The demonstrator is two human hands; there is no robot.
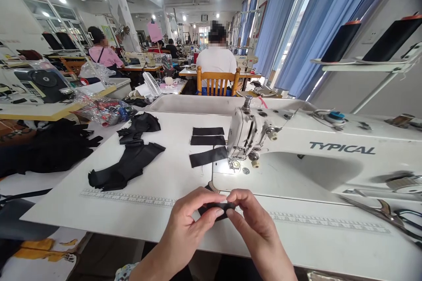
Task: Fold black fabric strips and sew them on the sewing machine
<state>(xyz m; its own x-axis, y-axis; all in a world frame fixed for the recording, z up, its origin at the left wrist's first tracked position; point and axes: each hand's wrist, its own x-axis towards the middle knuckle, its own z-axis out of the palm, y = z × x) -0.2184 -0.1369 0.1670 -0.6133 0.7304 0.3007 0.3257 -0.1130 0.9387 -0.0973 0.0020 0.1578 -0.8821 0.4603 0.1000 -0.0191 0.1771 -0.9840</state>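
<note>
We find both hands at work on one small black fabric piece, which is held at the near edge of the white surface, just on the near side of the sewing machine. The left hand has its grip closed in a pinch, thumb against fingers, on the left part of the piece; the right hand pinches the right part likewise, the fingertips of the two nearly meeting. We judge the step in hand to be folding or aligning an edge by finger; the fingers hide much of the piece, so we cannot confirm a fold. In our judgement, the next move calls for level, matched pressure from both grips, so that the edge does not slip or skew. Farther off, left of the machine head, we note three black strips lying separately, the nearest set askew. Larger black pieces lie farther left, beyond the ruler scale; scissors rest at the right.
</note>
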